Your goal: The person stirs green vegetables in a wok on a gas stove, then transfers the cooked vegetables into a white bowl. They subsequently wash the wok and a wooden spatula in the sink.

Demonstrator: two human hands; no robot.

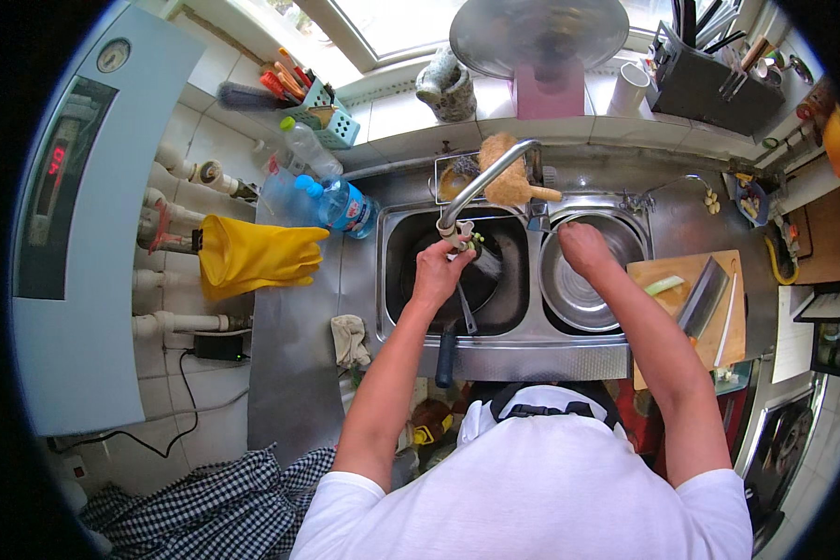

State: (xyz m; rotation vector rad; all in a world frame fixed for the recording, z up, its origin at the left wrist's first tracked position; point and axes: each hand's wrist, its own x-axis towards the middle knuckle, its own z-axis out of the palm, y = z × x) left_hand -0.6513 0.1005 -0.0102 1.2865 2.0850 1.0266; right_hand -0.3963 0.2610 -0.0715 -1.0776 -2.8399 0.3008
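My left hand (442, 271) is over the left sink basin (511, 308), its fingers closed around the pale nozzle (450, 234) of the curved metal faucet (493, 171). Small green-and-white bits, apparently cut vegetable (476, 241), show beside the fingertips; what bears them is unclear. Water sprays into a dark wok (420, 245) below, whose handle (446, 357) juts over the front rim. A metal utensil (467, 311) leans in it. My right hand (585, 248) is curled at the end of the faucet lever (547, 227), above a steel basin (577, 301) in the right sink.
Right of the sinks, a cutting board (728, 329) holds a cleaver (703, 297), a pale green stalk (663, 284) and a white chopstick (726, 315). To the left are a blue bottle (350, 208), yellow rubber gloves (259, 255) and a cloth (350, 339). A fibre brush (502, 171) lies behind the faucet.
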